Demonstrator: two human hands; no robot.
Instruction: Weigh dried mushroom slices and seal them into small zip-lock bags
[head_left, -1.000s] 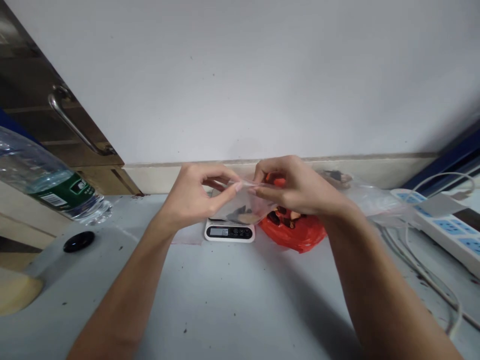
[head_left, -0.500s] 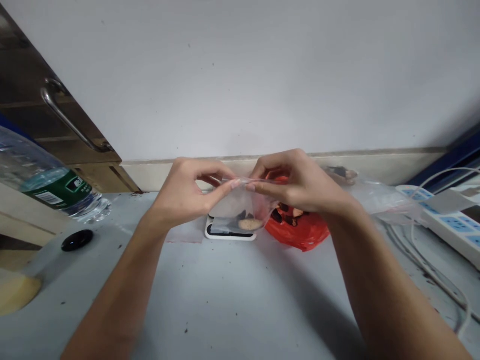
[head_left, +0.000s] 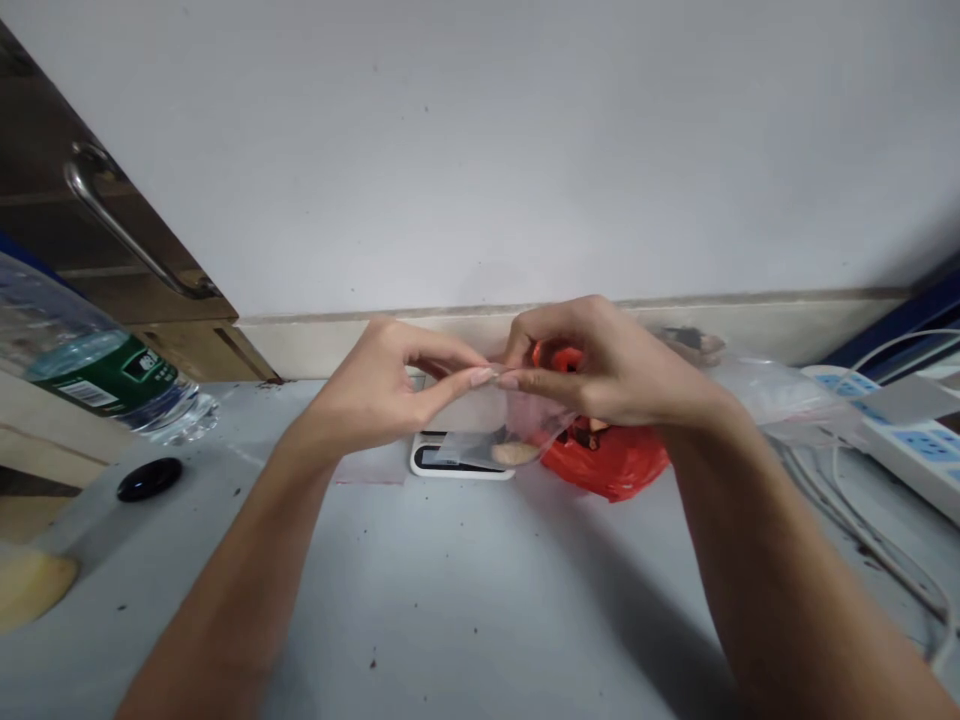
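Note:
Between my hands hangs a clear plastic zip bag (head_left: 480, 412) with a pale, tan slice-like piece (head_left: 514, 454) at its bottom. My left hand (head_left: 401, 385) pinches the bag's top edge between thumb and fingers. Right beside it, my right hand (head_left: 592, 365) pinches the same edge, the thumb tips almost touching. Behind and below the bag lies a small white digital scale (head_left: 420, 470), partly hidden by the bag and my left hand. A red plastic bag (head_left: 611, 468) holding dark pieces sits under my right hand.
At left are a water bottle (head_left: 112, 375) with a green label, a black oval object (head_left: 150, 480) and a yellowish item (head_left: 34, 590). Clear bags (head_left: 772, 390), a white power strip (head_left: 915, 445) and cables (head_left: 885, 560) lie at right. A wall rises behind.
My left hand has slid slightly right along the bag's top edge, so the two hands' fingertips are closer together. The bag has shifted a little to the right.

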